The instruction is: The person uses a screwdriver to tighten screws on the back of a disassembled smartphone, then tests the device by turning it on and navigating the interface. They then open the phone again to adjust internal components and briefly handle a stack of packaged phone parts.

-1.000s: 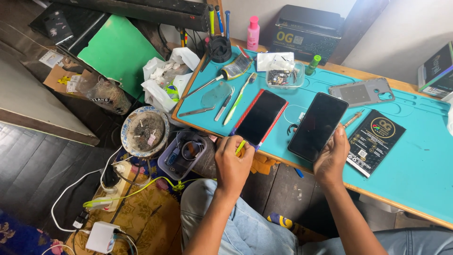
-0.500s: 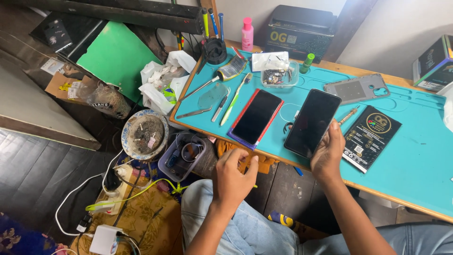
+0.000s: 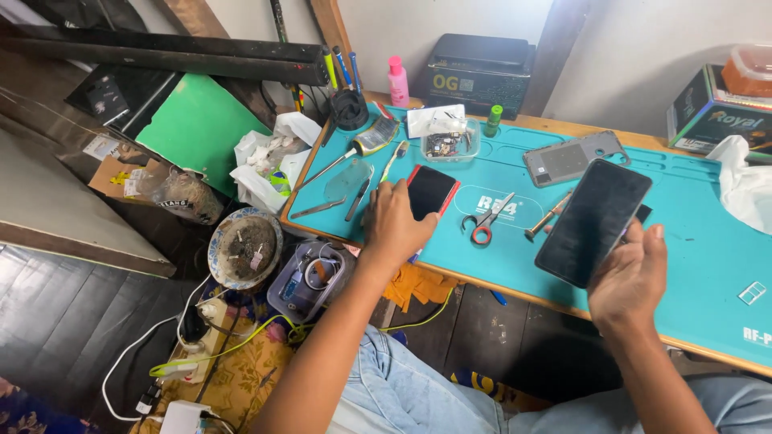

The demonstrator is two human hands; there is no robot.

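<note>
My left hand (image 3: 396, 225) lies palm down on the near end of a red-edged phone (image 3: 434, 186), which rests flat on the teal work mat (image 3: 700, 265). The thumb crosses the phone and the fingers run along its left edge. My right hand (image 3: 631, 277) holds a larger black phone (image 3: 595, 219) by its near end, tilted up above the mat, dark screen facing me. Between my hands lie red-handled scissors (image 3: 485, 221) and a screwdriver (image 3: 549, 217).
A grey phone back cover (image 3: 571, 157), a clear parts box (image 3: 450, 145), a pink bottle (image 3: 398, 80), a black pen cup (image 3: 350, 108) and tweezers (image 3: 358, 199) sit on the mat. White cloth (image 3: 744, 185) lies at right. Below: a bowl (image 3: 245, 249), a plastic tub (image 3: 310, 277) and cables.
My left hand came up from my lap onto the near end of the red-edged phone. The small yellow item it held earlier is gone. My right hand has raised the black phone.
</note>
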